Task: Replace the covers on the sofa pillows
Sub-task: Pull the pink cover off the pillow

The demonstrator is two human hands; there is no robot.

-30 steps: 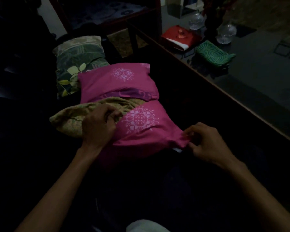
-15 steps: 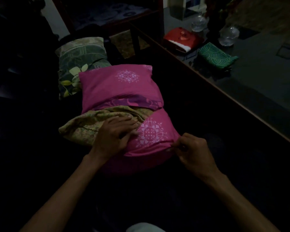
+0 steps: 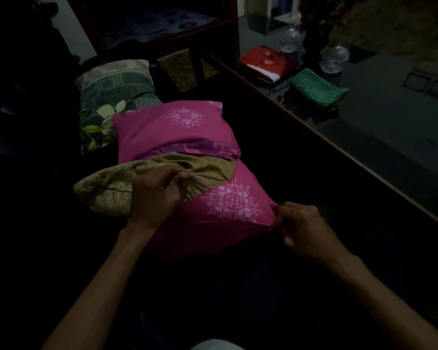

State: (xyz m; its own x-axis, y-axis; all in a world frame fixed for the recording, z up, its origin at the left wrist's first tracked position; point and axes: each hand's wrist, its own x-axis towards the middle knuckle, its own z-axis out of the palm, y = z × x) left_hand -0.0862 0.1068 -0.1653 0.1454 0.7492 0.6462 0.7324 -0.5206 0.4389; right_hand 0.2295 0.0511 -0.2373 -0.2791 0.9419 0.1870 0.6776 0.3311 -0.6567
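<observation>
Two hands on one half-covered pillow, dim room.

Left hand (image 3: pixel 155 195) bunching olive-patterned pillow (image 3: pixel 111 190) fabric in curled fingers at the cover's mouth; right hand (image 3: pixel 300 229) pinching pink cover (image 3: pixel 213 223) at its right corner, pulled taut. Second pink pillow (image 3: pixel 172 130) just behind, touching; green leaf-print pillow (image 3: pixel 106 97) beyond. Dark table (image 3: pixel 390 137) at right with folded green cloth (image 3: pixel 316 87) and red box (image 3: pixel 266 61).

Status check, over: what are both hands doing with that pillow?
Left hand gripping bunched olive pillow. Right hand pinching pink cover corner. Pillow partly inside cover. Nothing in the way.
</observation>
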